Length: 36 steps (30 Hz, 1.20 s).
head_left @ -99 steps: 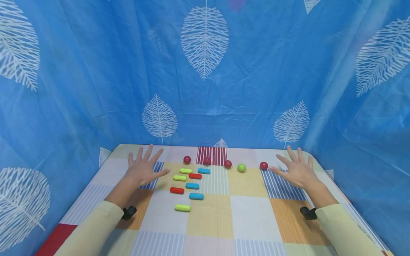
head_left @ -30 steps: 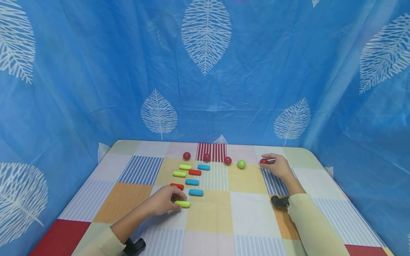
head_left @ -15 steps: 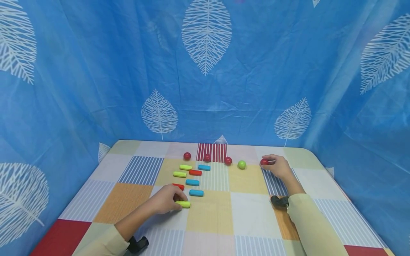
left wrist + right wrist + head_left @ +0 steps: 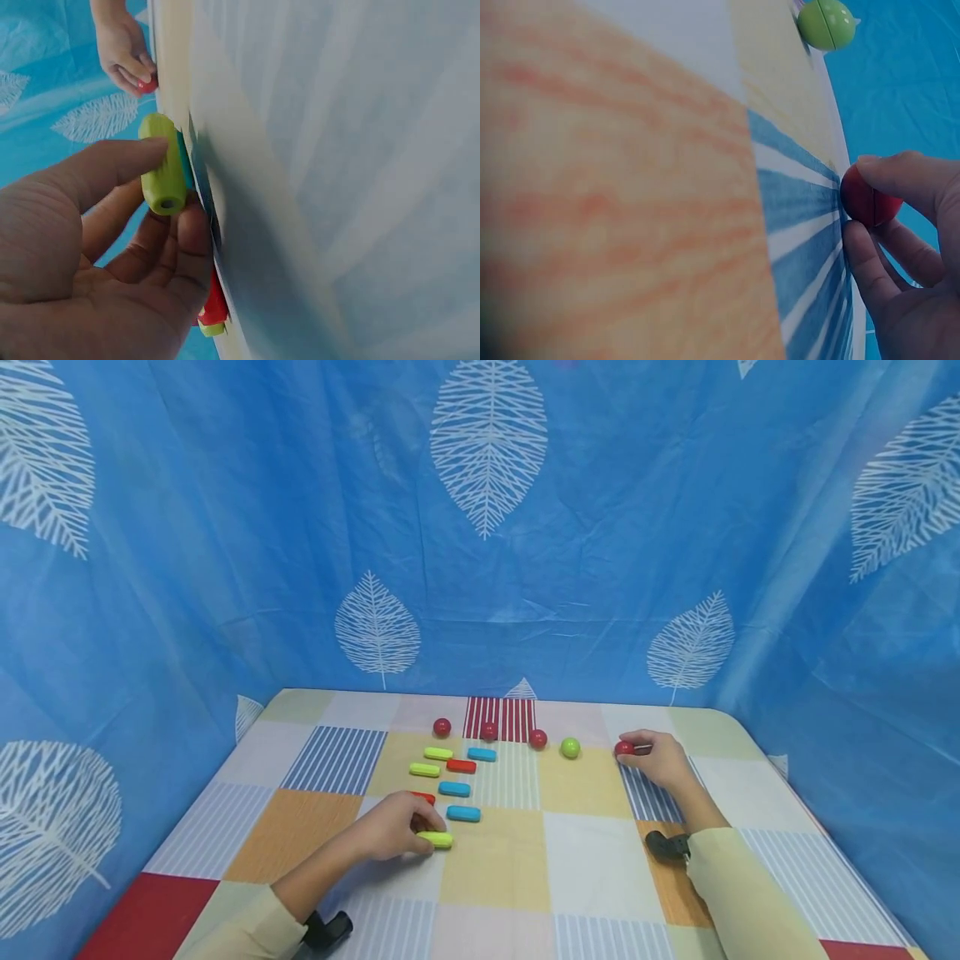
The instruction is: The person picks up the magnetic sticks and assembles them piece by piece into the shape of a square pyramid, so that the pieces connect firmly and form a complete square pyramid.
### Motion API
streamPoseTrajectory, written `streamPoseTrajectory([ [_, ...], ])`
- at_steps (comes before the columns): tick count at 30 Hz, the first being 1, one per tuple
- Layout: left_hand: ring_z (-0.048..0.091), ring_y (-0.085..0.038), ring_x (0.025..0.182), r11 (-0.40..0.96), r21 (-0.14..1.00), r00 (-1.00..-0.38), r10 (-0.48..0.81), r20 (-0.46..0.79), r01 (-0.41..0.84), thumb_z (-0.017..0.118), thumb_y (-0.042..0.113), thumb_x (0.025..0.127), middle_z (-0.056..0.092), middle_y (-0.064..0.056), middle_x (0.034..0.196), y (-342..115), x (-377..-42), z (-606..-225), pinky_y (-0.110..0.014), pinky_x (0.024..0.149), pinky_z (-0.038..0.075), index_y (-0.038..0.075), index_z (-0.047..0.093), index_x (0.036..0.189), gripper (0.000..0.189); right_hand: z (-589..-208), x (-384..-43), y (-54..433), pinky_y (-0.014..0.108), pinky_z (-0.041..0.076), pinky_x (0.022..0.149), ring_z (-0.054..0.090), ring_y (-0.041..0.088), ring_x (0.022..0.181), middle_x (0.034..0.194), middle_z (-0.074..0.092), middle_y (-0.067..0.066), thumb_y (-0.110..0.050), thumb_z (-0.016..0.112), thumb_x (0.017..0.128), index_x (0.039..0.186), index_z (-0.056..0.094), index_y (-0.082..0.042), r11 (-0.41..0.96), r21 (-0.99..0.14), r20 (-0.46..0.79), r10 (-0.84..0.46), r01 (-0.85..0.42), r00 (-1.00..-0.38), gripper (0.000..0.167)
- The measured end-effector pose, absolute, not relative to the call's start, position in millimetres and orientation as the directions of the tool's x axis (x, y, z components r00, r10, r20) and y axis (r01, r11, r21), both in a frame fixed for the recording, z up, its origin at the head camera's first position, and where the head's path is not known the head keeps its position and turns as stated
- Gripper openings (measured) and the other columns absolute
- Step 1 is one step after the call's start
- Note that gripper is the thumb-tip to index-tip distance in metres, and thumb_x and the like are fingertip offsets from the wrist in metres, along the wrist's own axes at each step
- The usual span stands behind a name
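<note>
your left hand (image 4: 393,828) pinches a lime-green plastic-looking bar (image 4: 437,840), your right hand (image 4: 662,762) a glossy red ball (image 4: 623,749). both grips seem made; the other coloured bars (image 4: 463,814) and round balls (image 4: 570,748) lie unheld.

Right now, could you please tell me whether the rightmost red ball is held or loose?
Held: the right hand pinches the red ball between thumb and fingers.
</note>
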<state>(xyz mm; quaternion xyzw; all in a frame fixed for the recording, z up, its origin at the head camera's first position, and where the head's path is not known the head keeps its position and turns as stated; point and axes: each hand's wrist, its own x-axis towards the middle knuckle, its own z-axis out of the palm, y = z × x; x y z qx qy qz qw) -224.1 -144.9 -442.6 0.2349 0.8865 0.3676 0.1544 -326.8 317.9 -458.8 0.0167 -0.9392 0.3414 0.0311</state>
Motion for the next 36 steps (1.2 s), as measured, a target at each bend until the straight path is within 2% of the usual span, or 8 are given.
streamPoseTrajectory([
  [6, 0.059, -0.013, 0.083, 0.567, 0.725, -0.814, 0.581, -0.017, 0.39, 0.083, 0.008, 0.084, 0.071, 0.007, 0.093, -134.1, -228.4, -440.8, -0.022, 0.074, 0.053, 0.017, 0.08, 0.097, 0.017, -457.1, -316.6, 316.4, 0.05, 0.059, 0.093, 0.068, 0.04, 0.111, 0.125, 0.068, 0.025, -0.018, 0.079, 0.09, 0.125, 0.069, -0.002, 0.75, -0.66, 0.056, -0.013, -0.046, -0.998, 0.04],
  [12, 0.061, -0.008, 0.085, 0.525, 0.726, -0.797, 0.601, 0.054, 0.445, 0.082, 0.008, 0.085, 0.073, 0.006, 0.097, -116.9, -232.4, -442.6, -0.022, 0.078, 0.054, 0.016, 0.081, 0.099, 0.016, -453.1, -305.1, 307.8, 0.048, 0.058, 0.09, 0.07, 0.033, 0.104, 0.118, 0.072, 0.02, -0.021, 0.081, 0.088, 0.119, 0.071, -0.003, 0.735, -0.676, 0.022, -0.05, -0.052, -0.999, 0.038],
  [17, 0.062, -0.007, 0.085, 0.512, 0.741, -0.81, 0.581, 0.074, 0.435, 0.081, 0.007, 0.085, 0.074, 0.005, 0.097, -98.8, -234.8, -442.5, -0.021, 0.078, 0.055, 0.015, 0.08, 0.102, 0.018, -454.9, -295.6, 300.2, 0.035, 0.059, 0.083, 0.069, 0.026, 0.099, 0.111, 0.074, 0.017, -0.019, 0.082, 0.087, 0.119, 0.071, -0.001, 0.7, -0.71, 0.007, -0.102, -0.076, -0.995, 0.038],
  [22, 0.061, -0.005, 0.084, 0.521, 0.737, -0.818, 0.57, 0.076, 0.431, 0.082, 0.009, 0.085, 0.074, 0.006, 0.097, -77.4, -237.3, -442.4, -0.019, 0.079, 0.055, 0.015, 0.081, 0.103, 0.019, -457.4, -284.1, 296.1, 0.027, 0.056, 0.077, 0.069, 0.021, 0.096, 0.11, 0.075, 0.015, -0.018, 0.083, 0.086, 0.121, 0.072, -0.001, 0.659, -0.747, -0.018, -0.149, -0.085, -0.989, 0.041],
  [28, 0.062, -0.01, 0.086, 0.543, 0.736, -0.83, 0.555, 0.046, 0.404, 0.083, 0.012, 0.085, 0.075, 0.009, 0.096, -53.3, -241.3, -442.3, -0.019, 0.078, 0.053, 0.017, 0.082, 0.102, 0.018, -454.7, -270.2, 287.9, 0.027, 0.056, 0.07, 0.068, 0.019, 0.091, 0.109, 0.075, 0.015, -0.015, 0.085, 0.083, 0.116, 0.074, -0.001, 0.629, -0.773, -0.039, -0.179, -0.085, -0.983, 0.037],
  [36, 0.059, -0.004, 0.08, 0.556, 0.729, -0.821, 0.571, 0.015, 0.399, 0.083, 0.011, 0.085, 0.076, 0.009, 0.095, -28.1, -244.8, -444.1, -0.017, 0.076, 0.053, 0.017, 0.082, 0.102, 0.018, -449.9, -252.1, 273.3, 0.027, 0.055, 0.077, 0.067, 0.02, 0.093, 0.103, 0.076, 0.008, -0.016, 0.086, 0.082, 0.113, 0.075, -0.005, 0.611, -0.788, -0.081, -0.224, -0.075, -0.971, 0.035],
])
